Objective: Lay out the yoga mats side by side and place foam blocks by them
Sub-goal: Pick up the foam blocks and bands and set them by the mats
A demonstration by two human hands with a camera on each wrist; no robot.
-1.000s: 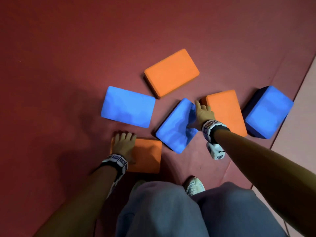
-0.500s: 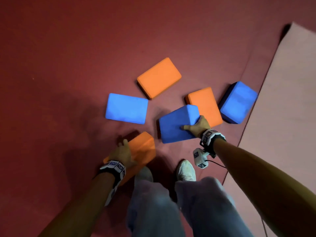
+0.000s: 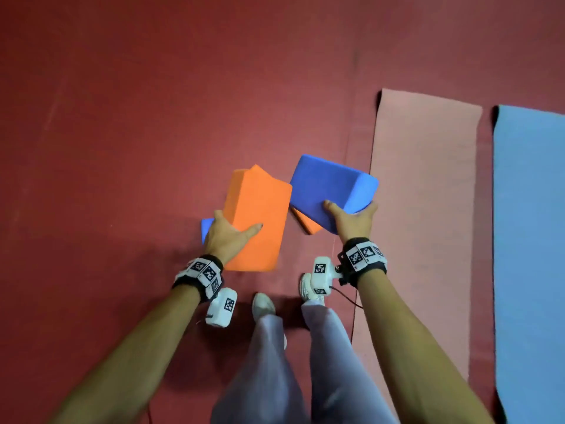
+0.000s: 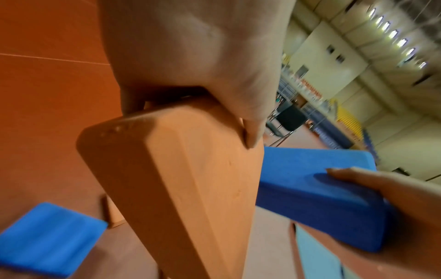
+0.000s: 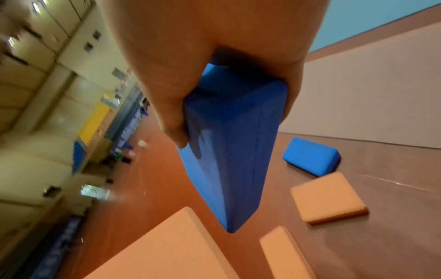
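Note:
My left hand [image 3: 227, 235] grips an orange foam block [image 3: 258, 218] by its near end, lifted clear of the floor; the left wrist view shows thumb and fingers clamped across the orange block [image 4: 181, 188]. My right hand [image 3: 351, 220] grips a blue foam block [image 3: 330, 188], also raised; in the right wrist view the blue block [image 5: 229, 151] hangs from the curled fingers. A pink yoga mat [image 3: 425, 209] and a light blue yoga mat [image 3: 532, 255] lie flat side by side at the right. Other blocks stay on the floor, mostly hidden under the held ones.
The floor [image 3: 122, 133] is dark red. On it lie a blue block [image 3: 207, 228] and an orange block [image 3: 307, 224], peeking out below the held ones. The right wrist view shows another blue block [image 5: 312, 159] and an orange block [image 5: 326, 198]. My feet [image 3: 263, 302] stand just behind.
Both hands have lifted their blocks off the floor and raised them high. The head view has risen and swung right, bringing the two mats into sight.

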